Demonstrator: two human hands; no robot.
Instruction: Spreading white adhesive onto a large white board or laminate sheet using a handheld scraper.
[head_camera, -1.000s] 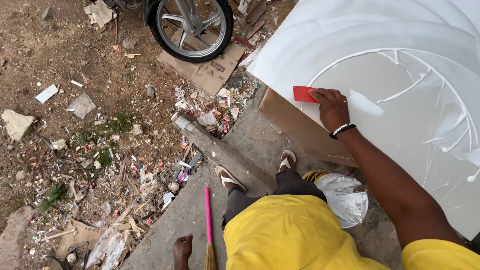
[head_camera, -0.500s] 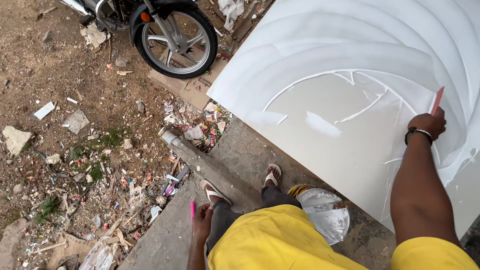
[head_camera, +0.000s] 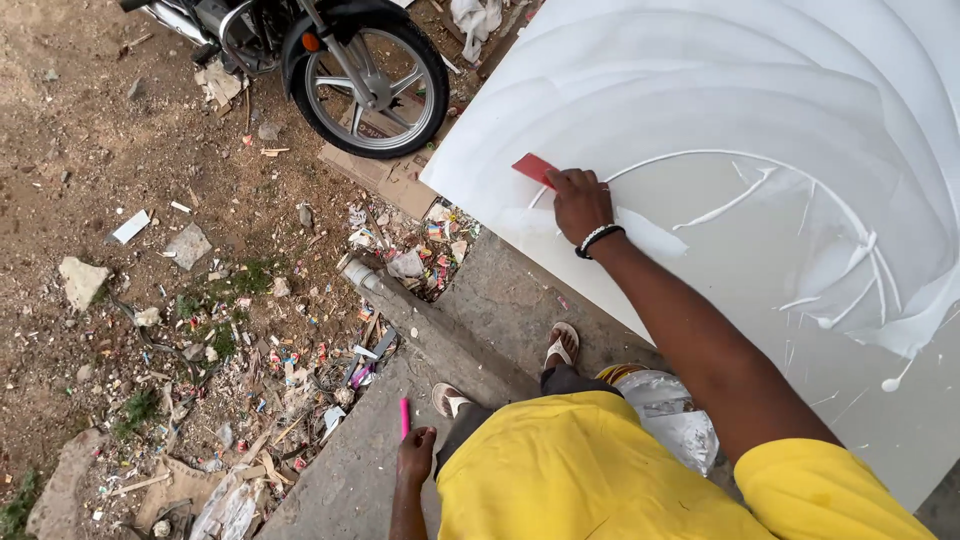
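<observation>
My right hand (head_camera: 580, 203), with a beaded band at the wrist, is stretched out over a large white board (head_camera: 760, 110) and grips a flat red scraper (head_camera: 535, 168) pressed to its left part. Wet white paste lies in broad curved sweeps and thin ridges (head_camera: 850, 250) across the board. My left hand (head_camera: 416, 456) hangs low by my side and holds a thin pink stick (head_camera: 405, 417) pointing up. I wear a yellow shirt, and my sandalled feet (head_camera: 560, 345) stand on a concrete slab.
A motorbike's front wheel (head_camera: 375, 80) stands on flattened cardboard (head_camera: 385, 178) at the top. Rubbish, stones and a grey pipe end (head_camera: 358, 272) litter the dirt on the left. A crumpled silvery bag (head_camera: 670, 420) lies by my feet.
My right hand has swept the red scraper from the board's right side back to its left edge. My left hand stays low with the pink stick.
</observation>
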